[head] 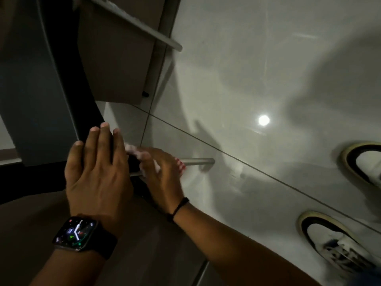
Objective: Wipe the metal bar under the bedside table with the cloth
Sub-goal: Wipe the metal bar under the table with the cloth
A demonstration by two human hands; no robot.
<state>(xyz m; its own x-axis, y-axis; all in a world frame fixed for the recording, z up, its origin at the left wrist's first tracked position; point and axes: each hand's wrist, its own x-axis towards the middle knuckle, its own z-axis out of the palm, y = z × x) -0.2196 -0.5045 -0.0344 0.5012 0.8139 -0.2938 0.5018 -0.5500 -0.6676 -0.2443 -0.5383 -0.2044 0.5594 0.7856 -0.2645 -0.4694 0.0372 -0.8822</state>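
Head view, looking down in dim light, takes in dark furniture panels on the left and glossy pale floor tiles (pixel 257 79) on the right, with a round ceiling light mirrored in them as a bright spot (pixel 263 120).

Lowest on the left is a smartwatch (pixel 75 234) on a black strap, its lit face showing hands and small coloured dials; no lettering on it can be read. Above it the left hand (pixel 97 172) lies flat with fingers spread and straight against the dark edge of the bedside table (pixel 31 120), gripping nothing.

Just to the right, the right hand (pixel 162 178), with a thin black band (pixel 179 207) on the wrist, is closed over a red-and-white checked cloth (pixel 181 165) and presses it around the metal bar (pixel 198 161). The cloth is bunched and blurred (only the checks near the knuckles come out clearly), and part of it shows pale beside the left hand's fingers. The bar is a slim, round, brushed silvery rod running low and level just above the floor, its free end poking out to the right of the cloth. A second, similar rod (pixel 144 27) slants across the top of the picture.

At the far right edge stand two white shoes (pixel 338 244) with dark trim and pale soles, well apart from the hands.
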